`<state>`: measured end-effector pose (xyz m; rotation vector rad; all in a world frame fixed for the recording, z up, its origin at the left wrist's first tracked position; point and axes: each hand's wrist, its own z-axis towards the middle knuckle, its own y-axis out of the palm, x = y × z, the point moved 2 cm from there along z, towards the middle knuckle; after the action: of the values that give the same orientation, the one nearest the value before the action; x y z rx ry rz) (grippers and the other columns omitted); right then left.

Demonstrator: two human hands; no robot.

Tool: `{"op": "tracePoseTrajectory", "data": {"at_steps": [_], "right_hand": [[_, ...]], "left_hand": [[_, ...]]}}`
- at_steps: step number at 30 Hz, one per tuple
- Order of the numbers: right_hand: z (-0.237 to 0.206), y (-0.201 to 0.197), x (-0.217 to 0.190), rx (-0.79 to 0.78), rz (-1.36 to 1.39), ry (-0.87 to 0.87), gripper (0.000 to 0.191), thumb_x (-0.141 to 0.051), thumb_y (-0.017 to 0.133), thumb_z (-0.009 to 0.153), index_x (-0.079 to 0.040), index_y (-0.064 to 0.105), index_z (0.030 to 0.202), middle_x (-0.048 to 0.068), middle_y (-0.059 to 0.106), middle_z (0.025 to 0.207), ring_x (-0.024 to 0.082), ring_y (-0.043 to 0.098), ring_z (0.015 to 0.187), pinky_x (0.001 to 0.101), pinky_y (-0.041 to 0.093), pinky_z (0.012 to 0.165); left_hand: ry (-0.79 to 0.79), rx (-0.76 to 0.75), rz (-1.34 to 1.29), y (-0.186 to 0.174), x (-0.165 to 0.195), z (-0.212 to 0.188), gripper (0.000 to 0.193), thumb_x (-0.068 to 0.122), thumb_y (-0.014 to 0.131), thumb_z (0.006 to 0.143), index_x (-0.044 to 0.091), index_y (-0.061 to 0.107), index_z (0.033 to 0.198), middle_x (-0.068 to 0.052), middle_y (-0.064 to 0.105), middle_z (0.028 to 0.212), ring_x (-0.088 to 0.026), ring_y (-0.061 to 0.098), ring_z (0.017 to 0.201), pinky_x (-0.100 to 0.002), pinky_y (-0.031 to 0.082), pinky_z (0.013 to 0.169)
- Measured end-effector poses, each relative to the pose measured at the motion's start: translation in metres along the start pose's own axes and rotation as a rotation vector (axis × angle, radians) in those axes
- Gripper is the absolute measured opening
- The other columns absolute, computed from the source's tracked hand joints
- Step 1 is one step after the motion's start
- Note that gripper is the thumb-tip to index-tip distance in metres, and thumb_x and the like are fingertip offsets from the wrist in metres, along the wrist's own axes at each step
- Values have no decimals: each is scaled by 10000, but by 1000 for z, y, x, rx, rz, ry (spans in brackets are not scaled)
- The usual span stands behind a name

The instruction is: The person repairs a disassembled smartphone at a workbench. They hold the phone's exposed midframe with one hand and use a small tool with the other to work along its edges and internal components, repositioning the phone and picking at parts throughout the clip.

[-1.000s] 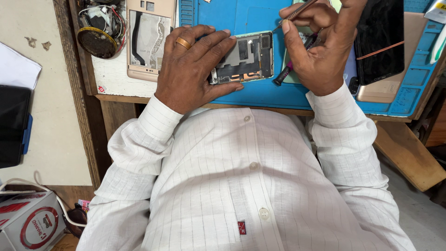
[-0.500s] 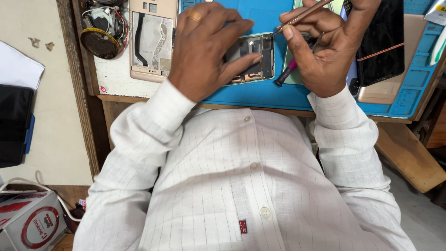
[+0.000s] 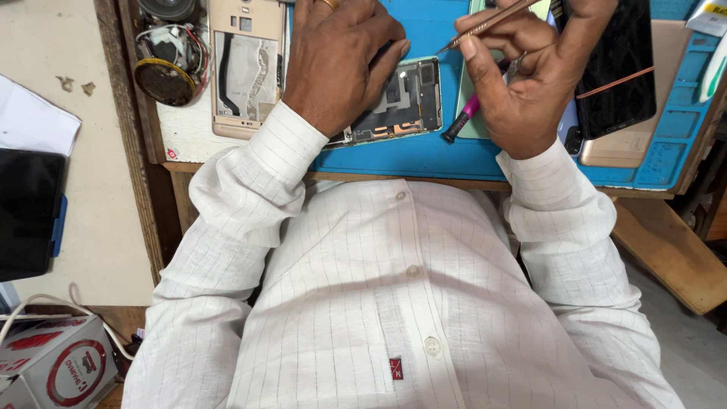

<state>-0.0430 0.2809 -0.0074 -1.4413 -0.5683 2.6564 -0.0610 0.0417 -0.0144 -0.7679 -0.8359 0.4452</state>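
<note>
Head view, only one. My left hand (image 3: 337, 57) lies palm down over the opened phone (image 3: 401, 102), fingers curled around its upper part and pressing it onto the blue mat (image 3: 424, 155). Phone sits near the mat's front edge, internals facing up, partly hidden under my knuckles.

My right hand (image 3: 534, 72) is closed around a thin metal tool (image 3: 488, 23), pinched between thumb and forefinger, tip pointing left toward the phone's top corner but not touching it. Same hand also tucks a pink-handled screwdriver (image 3: 462, 121) under the palm, its dark end just beside the phone's right edge.

To do it well, I judge: keep the left hand flat so the phone can't slide, bring the tip in low, light pressure only.

Around: gold back cover (image 3: 246, 68) left of my left hand, just beside it; round speaker parts (image 3: 166, 64) further left. A dark phone (image 3: 617, 68) lies on a gold one on the right, close behind my right hand. My own left fingers cover much of the board, so access is tight.
</note>
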Motion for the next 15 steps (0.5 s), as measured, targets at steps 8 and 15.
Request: {"op": "tracePoseTrajectory", "data": {"at_steps": [8,15], "right_hand": [[7,7,-8,122,84,190,595,57,679,1089,-109,237,1450,233,678,1208,289,743,1142,374,611,1044],[17,7,-16,145,10,102,614,50,676,995,-90,286,1449,202,738,1103,270,739,1093,415,523,1097]], "left_hand": [[-24,41,6,-27,16,23,143,252,757,938,110,764,941,-55,674,976,-287,588,1002,-455,421,888],[159,582,-149,-209,79,53,171,84,857,949,86,735,1069,-63,679,1212,-262,642,1197,-355,492,1040]]}}
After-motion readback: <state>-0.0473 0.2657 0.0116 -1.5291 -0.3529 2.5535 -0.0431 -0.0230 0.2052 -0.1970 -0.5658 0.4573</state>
